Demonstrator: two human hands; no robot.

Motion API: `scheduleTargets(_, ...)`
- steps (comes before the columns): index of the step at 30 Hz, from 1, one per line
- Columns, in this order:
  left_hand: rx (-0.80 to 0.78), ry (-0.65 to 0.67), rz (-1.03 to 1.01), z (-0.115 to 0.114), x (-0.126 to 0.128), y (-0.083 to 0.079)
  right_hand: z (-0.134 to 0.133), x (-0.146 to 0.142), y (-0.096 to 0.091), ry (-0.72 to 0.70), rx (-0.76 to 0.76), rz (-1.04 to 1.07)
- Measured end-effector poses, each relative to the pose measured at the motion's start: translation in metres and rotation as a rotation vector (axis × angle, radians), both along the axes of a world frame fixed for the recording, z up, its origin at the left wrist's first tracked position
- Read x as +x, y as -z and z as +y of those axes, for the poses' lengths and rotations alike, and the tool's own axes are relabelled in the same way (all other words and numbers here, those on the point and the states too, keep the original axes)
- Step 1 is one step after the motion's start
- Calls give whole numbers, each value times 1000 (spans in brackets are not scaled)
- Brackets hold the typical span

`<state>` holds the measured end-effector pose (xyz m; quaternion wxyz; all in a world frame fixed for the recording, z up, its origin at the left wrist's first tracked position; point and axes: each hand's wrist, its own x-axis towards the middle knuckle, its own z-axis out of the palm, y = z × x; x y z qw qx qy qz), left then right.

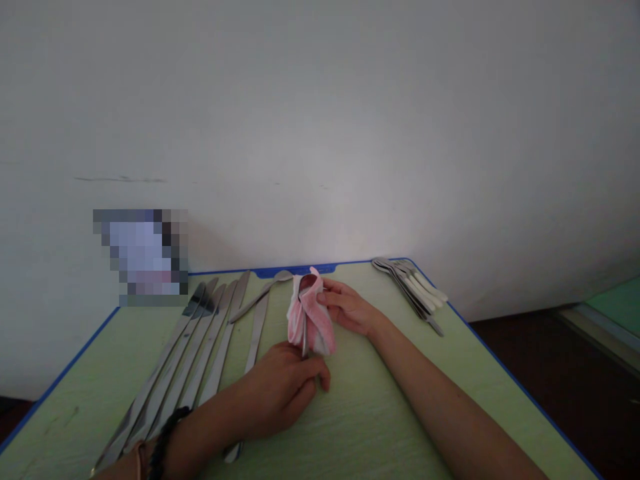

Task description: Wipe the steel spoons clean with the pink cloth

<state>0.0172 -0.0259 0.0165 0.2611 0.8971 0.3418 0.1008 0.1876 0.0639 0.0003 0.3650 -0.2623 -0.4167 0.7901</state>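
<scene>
My left hand is closed round the handle of a metal spoon, near the middle of the green table. My right hand pinches a pink and white cloth that is wrapped over the spoon's upper end. The spoon's bowl is mostly hidden inside the cloth. Both hands sit close together, just in front of the table's far edge.
Several long metal knives lie side by side on the left. A single spoon lies next to them. At the far right corner lies a bunch of spoons with white handles. A white wall rises behind; a blurred object stands at the left.
</scene>
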Motion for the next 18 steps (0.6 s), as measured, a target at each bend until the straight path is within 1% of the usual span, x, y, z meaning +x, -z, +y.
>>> scheduleTargets(18, -11, 1, -4, 0, 0, 0, 1, 0, 1, 7, -2, -20)
